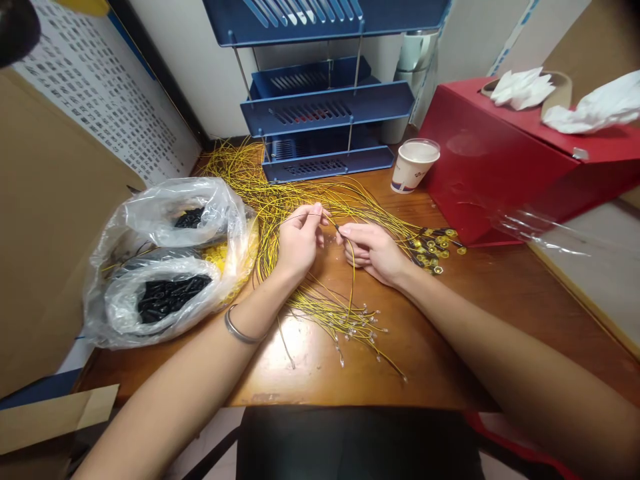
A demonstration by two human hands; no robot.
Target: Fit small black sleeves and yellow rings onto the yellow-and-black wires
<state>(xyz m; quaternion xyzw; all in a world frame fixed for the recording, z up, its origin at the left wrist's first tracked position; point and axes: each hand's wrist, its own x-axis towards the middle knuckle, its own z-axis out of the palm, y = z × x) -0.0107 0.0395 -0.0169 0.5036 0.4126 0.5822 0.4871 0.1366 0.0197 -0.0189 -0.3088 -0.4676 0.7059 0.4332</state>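
Our left fingers (316,212) are pinched nearly closed on a thin wire (353,273), and our right fingers (350,231) close around its small dark part; how tightly, we cannot tell. This wire is between our 2 hands, above the counter (430,367), and hangs toward the clear-tipped ends (360,323). The wire pile (235,167) spreads just beyond our hands, so we think a pull could catch a neighbouring strand and make a tangle. If our pinch is too loose, the dark part could slip.
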